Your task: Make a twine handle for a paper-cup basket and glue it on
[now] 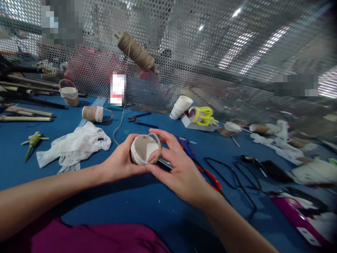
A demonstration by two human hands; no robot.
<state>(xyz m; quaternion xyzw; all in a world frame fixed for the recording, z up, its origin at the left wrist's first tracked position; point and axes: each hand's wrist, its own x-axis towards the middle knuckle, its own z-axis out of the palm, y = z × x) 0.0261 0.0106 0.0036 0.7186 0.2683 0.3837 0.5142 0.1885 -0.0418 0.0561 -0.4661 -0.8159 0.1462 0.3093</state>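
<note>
Between my hands is a small paper-cup basket [140, 149], wrapped in twine with white lace at its rim and a twine handle [159, 149] arching over the opening. My left hand [123, 158] is wrapped round its left side. At the right side my right hand [176, 161] grips the rim and the handle, one finger reaching into the cup. The basket's mouth tips toward me, so its white inside shows. Behind it on the blue table lie pliers [139, 118] with blue handles. Partly hidden under my right hand are scissors [213, 179] with red handles and a blue glue gun [186, 146].
White lace [76, 144] lies left, near two finished baskets [70, 96]. A twine spool [137, 52] hangs on the perforated metal screen [200, 59]. Stacked paper cups [181, 105] and yellow scissors [206, 116] stand behind. Black cables [234, 175] and a purple power strip [297, 218] are right.
</note>
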